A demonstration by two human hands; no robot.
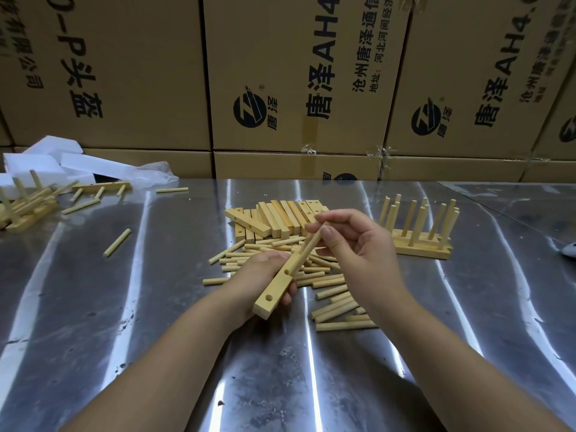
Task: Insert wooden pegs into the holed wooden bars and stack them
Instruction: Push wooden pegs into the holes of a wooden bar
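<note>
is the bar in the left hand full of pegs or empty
Mostly empty: the bar shows two open holes. The right hand holds one peg at its far end; cannot tell if it is seated.

Warehouse: stacked printed cartons [299, 73] behind steel worktable [156, 307].

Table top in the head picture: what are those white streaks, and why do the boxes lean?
Head view: the shiny steel table reflects light as glare streaks; head view, edges: the wide-angle lens bows the cardboard boxes; head view, middle: the held bar and peg look sharp.
</note>
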